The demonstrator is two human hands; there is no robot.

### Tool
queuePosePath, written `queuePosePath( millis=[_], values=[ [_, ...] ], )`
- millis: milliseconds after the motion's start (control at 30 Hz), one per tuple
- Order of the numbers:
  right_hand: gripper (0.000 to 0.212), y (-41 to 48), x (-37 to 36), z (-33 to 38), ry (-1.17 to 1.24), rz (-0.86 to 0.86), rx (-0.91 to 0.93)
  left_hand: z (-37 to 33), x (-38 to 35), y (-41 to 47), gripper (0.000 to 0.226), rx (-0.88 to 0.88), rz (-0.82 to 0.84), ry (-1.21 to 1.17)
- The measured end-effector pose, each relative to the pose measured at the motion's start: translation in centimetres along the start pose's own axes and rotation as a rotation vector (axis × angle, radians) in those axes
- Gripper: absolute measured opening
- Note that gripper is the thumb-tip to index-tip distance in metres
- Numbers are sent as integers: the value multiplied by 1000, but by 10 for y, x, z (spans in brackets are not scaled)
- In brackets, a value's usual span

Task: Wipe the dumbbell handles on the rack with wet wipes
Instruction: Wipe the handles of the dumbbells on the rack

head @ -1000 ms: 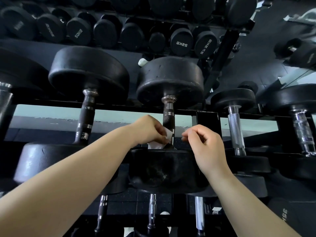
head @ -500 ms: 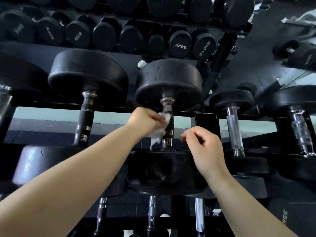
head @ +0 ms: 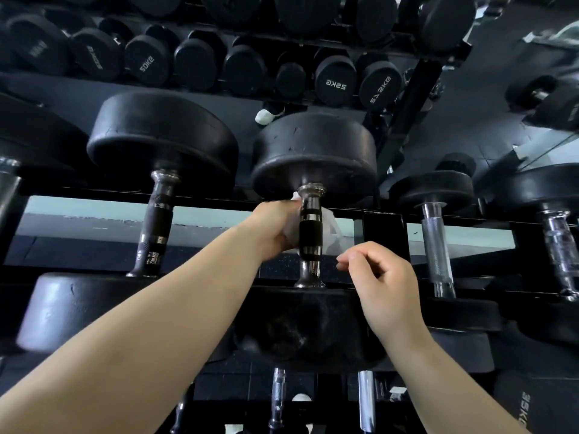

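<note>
A large black dumbbell lies on the rack straight ahead, its dark metal handle (head: 310, 233) running away from me between two round heads. My left hand (head: 275, 230) holds a white wet wipe (head: 330, 227) against the left and back of the upper handle; part of the wipe shows to the handle's right. My right hand (head: 379, 283) hovers just right of the lower handle, fingers loosely curled with thumb and forefinger close, holding nothing I can see.
More dumbbells sit on the same rail: a dark-handled one (head: 156, 227) to the left, chrome-handled ones (head: 435, 249) to the right. The rack's black rail (head: 382, 227) crosses behind the handles. A mirror above reflects rows of dumbbells. Lower handles (head: 366, 402) show below.
My left hand has slid the wipe up the handle from its lower end to near the far head. My right hand has stayed about where it was.
</note>
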State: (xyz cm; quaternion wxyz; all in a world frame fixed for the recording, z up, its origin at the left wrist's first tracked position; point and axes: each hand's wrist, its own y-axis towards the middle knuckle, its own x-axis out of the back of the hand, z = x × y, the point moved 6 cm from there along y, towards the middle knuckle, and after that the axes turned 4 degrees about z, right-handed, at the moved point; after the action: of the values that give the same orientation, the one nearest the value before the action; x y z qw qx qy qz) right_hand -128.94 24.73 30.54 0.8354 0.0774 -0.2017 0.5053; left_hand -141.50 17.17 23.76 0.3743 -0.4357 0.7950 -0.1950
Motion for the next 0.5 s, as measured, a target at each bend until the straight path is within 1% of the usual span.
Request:
queuePosePath(
  millis=[100,133,233,300,333,433,500],
  values=[
    [19,1,0,-1,-4,-16,-6,6,1,7,26,-8,-8,35],
    [19,1,0,-2,0,-13,-13,9,3,6,29,-3,4,90],
    [21,1,-1,-2,-2,6,-13,23,13,-3,36,62,61,382],
    [21,2,-1,-2,-2,15,-7,26,16,-10,36,75,72,472],
    [21,2,-2,-2,3,19,-8,23,16,-10,36,64,59,465],
    [21,1,-1,-2,15,23,-14,3,10,3,31,-24,17,348],
    [21,1,-1,-2,18,26,-8,-5,7,10,30,-48,14,315]
  ],
)
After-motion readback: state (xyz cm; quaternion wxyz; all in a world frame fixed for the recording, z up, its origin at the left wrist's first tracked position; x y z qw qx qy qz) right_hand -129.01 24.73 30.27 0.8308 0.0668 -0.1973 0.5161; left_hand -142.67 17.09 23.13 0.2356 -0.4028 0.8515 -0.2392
